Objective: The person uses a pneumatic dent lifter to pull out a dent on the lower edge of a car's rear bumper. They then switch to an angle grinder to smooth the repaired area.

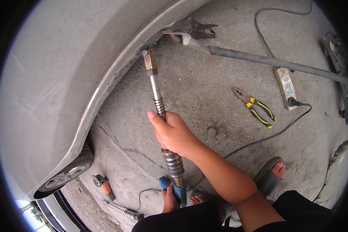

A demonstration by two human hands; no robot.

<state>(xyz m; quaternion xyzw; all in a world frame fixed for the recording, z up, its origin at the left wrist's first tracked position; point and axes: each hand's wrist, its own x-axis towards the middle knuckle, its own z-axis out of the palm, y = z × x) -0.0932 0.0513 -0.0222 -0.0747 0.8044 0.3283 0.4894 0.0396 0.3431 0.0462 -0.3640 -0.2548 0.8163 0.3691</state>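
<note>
A long metal slide hammer slants across the middle of the view, beside the grey car body. My right hand wraps round its shaft, between the spring and the ribbed steel weight. Low in the view, my left hand is closed on the tool's blue handle; part of that grip is hidden. The brass-coloured head at the far end points toward the car's lower edge, seemingly apart from it.
Yellow-and-black pliers lie on the concrete to the right, near a power strip with a cord. A grey bar runs across behind them. At lower left are an orange angle grinder, another rod-like tool and the car's wheel.
</note>
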